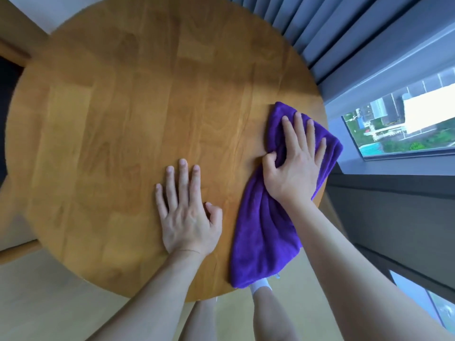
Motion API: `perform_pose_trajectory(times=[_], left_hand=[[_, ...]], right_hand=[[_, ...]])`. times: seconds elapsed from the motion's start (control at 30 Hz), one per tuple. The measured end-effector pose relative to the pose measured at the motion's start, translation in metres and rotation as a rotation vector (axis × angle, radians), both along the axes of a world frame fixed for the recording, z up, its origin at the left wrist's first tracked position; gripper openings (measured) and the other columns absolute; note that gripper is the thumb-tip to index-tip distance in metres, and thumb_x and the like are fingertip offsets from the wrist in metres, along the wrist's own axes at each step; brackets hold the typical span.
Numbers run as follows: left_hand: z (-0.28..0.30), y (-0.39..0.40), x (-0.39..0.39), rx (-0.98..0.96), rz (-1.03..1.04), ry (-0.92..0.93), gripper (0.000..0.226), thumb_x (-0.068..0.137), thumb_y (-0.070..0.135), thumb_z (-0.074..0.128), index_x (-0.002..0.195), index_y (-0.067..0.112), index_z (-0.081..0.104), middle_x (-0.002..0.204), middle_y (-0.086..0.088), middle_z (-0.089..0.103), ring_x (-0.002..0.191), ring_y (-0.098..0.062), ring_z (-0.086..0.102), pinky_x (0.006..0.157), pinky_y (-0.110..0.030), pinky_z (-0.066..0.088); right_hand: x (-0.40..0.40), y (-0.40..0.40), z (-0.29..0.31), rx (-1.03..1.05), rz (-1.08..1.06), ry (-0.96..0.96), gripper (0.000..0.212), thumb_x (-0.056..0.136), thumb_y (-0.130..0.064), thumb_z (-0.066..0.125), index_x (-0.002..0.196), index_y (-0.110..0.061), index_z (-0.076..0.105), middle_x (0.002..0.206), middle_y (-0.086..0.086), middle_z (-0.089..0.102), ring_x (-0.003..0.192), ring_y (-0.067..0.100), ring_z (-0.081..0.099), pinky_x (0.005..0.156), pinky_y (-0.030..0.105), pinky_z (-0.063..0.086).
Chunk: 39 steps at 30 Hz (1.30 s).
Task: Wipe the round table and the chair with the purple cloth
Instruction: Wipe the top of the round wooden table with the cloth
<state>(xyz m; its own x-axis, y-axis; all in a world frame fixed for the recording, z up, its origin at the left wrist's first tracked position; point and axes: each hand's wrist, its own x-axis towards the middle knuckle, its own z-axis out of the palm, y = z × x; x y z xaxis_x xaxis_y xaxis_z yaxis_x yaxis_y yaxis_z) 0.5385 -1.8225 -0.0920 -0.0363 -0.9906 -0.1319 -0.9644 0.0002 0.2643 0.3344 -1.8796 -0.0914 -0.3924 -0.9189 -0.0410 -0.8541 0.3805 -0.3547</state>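
Bare forearms enter from the lower edge, both reaching onto the round wooden tabletop point(138, 114), whose surface is jointed from honey-coloured planks with visible grain and a smooth sheen. Left hand point(187, 215) lies flat, palm down, fingers straight and slightly spread, thumb tucked in; its grip holds nothing. Right hand point(295, 166) presses on the purple cloth point(261, 232), four fingers extended over the fabric while the thumb curls in and bunches a fold, so the grip pinches the cloth. Cloth is plush, fleecy microfibre, twisted at the middle, lying on the tabletop's right side, its far corner overhanging the rim. Grey pleated curtain point(307, 25) hangs beyond the tabletop; a window point(406, 124) sits at right.
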Motion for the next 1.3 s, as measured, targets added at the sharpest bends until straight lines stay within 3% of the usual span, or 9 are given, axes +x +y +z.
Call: perform_pose_trajectory(times=[0.07,0.17,0.27,0.37,0.57,0.77,0.9,1.1,1.3], left_hand=[[0.002,-0.003,0.004,-0.003,-0.061,-0.008,0.081,0.079,0.03,0.044,0.156,0.006,0.039,0.166,-0.019,0.032,0.156,-0.038,0.021,0.128,-0.057,0.01],[-0.001,-0.039,0.016,-0.063,-0.406,-0.044,0.076,0.079,0.032,0.043,0.144,-0.007,0.049,0.152,-0.035,0.042,0.148,-0.046,0.028,0.125,-0.058,0.015],[0.0,-0.084,0.01,-0.05,-0.707,-0.043,0.072,0.082,0.035,0.043,0.144,0.0,0.049,0.16,-0.028,0.036,0.154,-0.041,0.025,0.128,-0.055,0.015],[0.0,-0.1,-0.001,-0.038,-0.691,0.002,0.071,0.081,0.033,0.044,0.148,0.011,0.05,0.164,-0.017,0.033,0.156,-0.033,0.024,0.129,-0.052,0.014],[0.003,-0.1,-0.001,-0.029,-0.638,0.026,0.073,0.079,0.031,0.045,0.149,0.013,0.047,0.17,-0.011,0.025,0.16,-0.029,0.017,0.129,-0.054,0.011],[0.006,-0.099,-0.001,-0.009,-0.63,0.006,0.078,0.081,0.034,0.042,0.157,0.016,0.038,0.171,-0.01,0.023,0.16,-0.027,0.014,0.129,-0.054,0.008],[0.008,-0.098,-0.002,0.013,-0.631,-0.002,0.079,0.081,0.034,0.041,0.158,0.015,0.038,0.171,-0.01,0.023,0.16,-0.027,0.014,0.13,-0.054,0.007],[0.01,-0.099,-0.002,0.022,-0.629,0.005,0.078,0.081,0.034,0.041,0.158,0.016,0.039,0.171,-0.009,0.023,0.16,-0.027,0.014,0.129,-0.055,0.01],[0.003,-0.104,-0.003,0.017,-0.64,-0.007,0.079,0.081,0.034,0.042,0.157,0.014,0.039,0.171,-0.011,0.024,0.16,-0.029,0.016,0.128,-0.058,0.013]], right_hand=[[0.003,0.0,0.001,0.016,-0.031,-0.004,0.077,0.081,-0.035,0.047,0.157,-0.028,0.034,0.169,-0.008,0.019,0.157,0.017,0.006,0.125,0.053,0.002],[0.007,0.003,0.003,0.034,-0.037,0.019,0.077,0.082,-0.034,0.046,0.158,-0.027,0.032,0.169,-0.006,0.016,0.157,0.018,0.004,0.125,0.053,0.001],[0.024,0.009,0.005,0.051,-0.141,0.018,0.078,0.083,-0.034,0.046,0.159,-0.026,0.029,0.17,-0.004,0.013,0.157,0.02,0.003,0.125,0.054,0.001],[0.048,0.026,0.004,0.073,-0.143,0.029,0.081,0.083,-0.037,0.044,0.161,-0.026,0.024,0.171,-0.002,0.009,0.157,0.022,0.0,0.124,0.055,-0.001],[-0.005,0.032,0.004,0.044,0.615,0.046,0.083,0.08,-0.037,0.051,0.159,-0.024,0.03,0.169,-0.002,0.018,0.157,0.022,0.007,0.123,0.06,0.008],[-0.015,0.003,0.005,-0.011,-0.079,0.009,0.077,0.081,-0.035,0.049,0.156,-0.028,0.035,0.168,-0.007,0.022,0.157,0.017,0.01,0.126,0.052,0.006],[0.022,0.003,0.007,0.025,-0.263,0.0,0.079,0.082,-0.035,0.046,0.159,-0.025,0.03,0.17,-0.004,0.015,0.157,0.021,0.006,0.125,0.054,0.003],[0.028,0.032,0.007,0.029,0.023,-0.022,0.079,0.088,-0.047,0.049,0.16,-0.021,0.028,0.17,0.002,0.014,0.158,0.023,0.001,0.125,0.056,-0.001],[-0.038,0.007,0.004,-0.016,0.326,-0.037,0.078,0.075,-0.036,0.056,0.152,-0.024,0.045,0.165,-0.004,0.03,0.155,0.02,0.018,0.122,0.058,0.013]])
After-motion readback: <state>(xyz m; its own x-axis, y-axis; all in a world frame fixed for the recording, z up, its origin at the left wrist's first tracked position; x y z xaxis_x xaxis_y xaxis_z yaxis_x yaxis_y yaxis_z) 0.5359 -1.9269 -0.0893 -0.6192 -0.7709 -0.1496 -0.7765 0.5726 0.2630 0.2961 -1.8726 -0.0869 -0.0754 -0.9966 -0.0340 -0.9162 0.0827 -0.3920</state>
